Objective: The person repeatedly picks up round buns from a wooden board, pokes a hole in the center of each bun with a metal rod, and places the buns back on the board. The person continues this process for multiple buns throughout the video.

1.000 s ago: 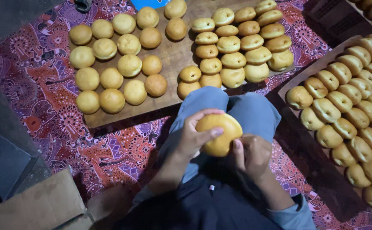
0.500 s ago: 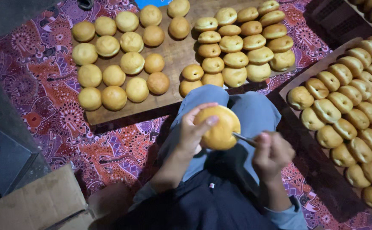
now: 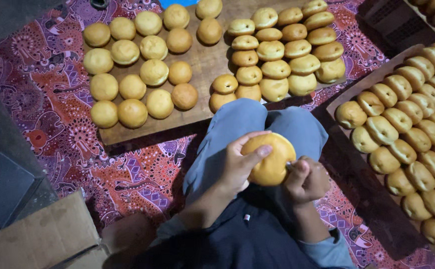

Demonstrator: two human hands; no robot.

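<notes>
So our right hand is back at the bun now. Half a second ago it was pulled off to the side with a thin tool sticking out of it; now it's closed into a fist around that tool and tucked right against the bun's right edge. The tool itself is mostly hidden, we only catch a sliver at the fingers. Our left hand hasn't let go: fingers curled around the bun's left side, thumb laid across the top, holding it up over our lap above the blue trouser knees. It looks like we're working on the bun's side again, so this one isn't finished with.

Further out, the wooden board sits on the patterned cloth with round buns on its left half and a tighter batch on its right. Off to our right a tray holds rows of more buns. A cardboard box sits at our left, near.
</notes>
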